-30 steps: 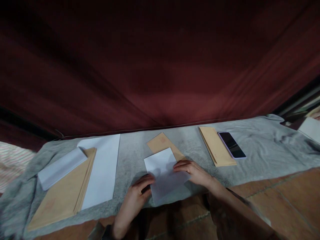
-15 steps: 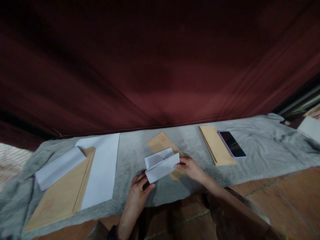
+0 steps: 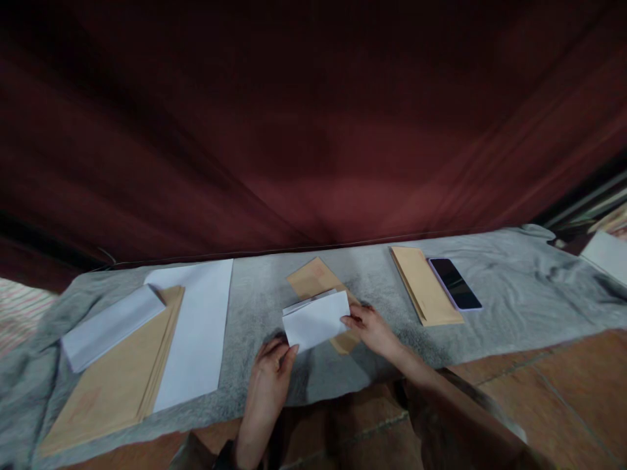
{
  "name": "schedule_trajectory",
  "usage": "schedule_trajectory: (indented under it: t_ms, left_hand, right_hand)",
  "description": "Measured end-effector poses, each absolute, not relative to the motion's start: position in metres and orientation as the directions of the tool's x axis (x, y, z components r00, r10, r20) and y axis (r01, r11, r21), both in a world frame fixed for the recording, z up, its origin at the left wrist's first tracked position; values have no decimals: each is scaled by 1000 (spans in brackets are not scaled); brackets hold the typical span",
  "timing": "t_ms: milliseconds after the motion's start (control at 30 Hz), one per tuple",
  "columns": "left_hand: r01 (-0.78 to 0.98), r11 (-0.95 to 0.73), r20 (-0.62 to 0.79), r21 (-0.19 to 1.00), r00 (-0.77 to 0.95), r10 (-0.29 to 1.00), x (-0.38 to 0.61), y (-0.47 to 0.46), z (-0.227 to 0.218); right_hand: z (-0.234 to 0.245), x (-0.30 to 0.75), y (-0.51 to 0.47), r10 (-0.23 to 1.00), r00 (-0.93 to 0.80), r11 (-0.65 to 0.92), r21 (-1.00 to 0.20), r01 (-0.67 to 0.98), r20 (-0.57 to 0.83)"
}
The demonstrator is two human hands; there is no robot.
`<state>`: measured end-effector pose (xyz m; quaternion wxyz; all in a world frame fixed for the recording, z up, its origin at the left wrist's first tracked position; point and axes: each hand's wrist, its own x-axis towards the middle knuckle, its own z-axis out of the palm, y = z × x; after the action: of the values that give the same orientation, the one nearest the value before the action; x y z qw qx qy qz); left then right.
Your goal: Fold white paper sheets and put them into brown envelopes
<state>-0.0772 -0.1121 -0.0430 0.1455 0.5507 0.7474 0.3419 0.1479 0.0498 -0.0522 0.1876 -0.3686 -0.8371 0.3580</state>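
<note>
A folded white sheet point(image 3: 316, 320) lies on the grey cloth point(image 3: 259, 307) in front of me, partly over a tan envelope point(image 3: 313, 279). My left hand point(image 3: 272, 372) pinches the sheet's near left corner, fingers closed on the fold. My right hand point(image 3: 369, 326) grips the sheet's right edge, its fingertips pressing the folded layers together. The top flap has come down almost flat on the lower layer.
At the left lie a stack of tan envelopes point(image 3: 112, 385), a white sheet point(image 3: 198, 333) and a folded white paper point(image 3: 110, 324). To the right sit more tan envelopes point(image 3: 424, 287) and a dark phone point(image 3: 454, 282). A dark red curtain point(image 3: 313, 130) hangs behind. Brown tiles point(image 3: 563, 398) show in front.
The flat white sheet was folded up from its near edge. Both hands brought the flap away from me and pressed it down onto the rest.
</note>
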Motion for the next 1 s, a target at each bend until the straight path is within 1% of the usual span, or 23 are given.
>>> schedule_trajectory:
  t_ms: [200, 333, 467, 667, 833, 1000]
  left_hand:
    - [803, 255, 188, 538, -409, 893, -69, -109, -42]
    - [820, 332, 138, 466, -438, 888, -69, -108, -44]
    - [858, 341, 124, 384, -414, 902, -69, -107, -43]
    - [911, 355, 183, 209, -393, 901, -61, -106, -36]
    - [904, 394, 145, 164, -417, 897, -57, -104, -30]
    - [906, 403, 146, 132, -420, 896, -56, -103, -28]
  right_hand:
    - [-48, 139, 41, 813, -580, 482, -625, 614, 58]
    - [-46, 134, 36, 842, -537, 481, -527, 701, 53]
    - [-45, 131, 32, 863, -501, 472, -465, 749, 70]
    - [-44, 126, 27, 882, -462, 458, -400, 794, 92]
    - [-39, 123, 28, 893, -446, 438, -354, 827, 63]
    - [-36, 119, 30, 903, -429, 417, -308, 855, 30]
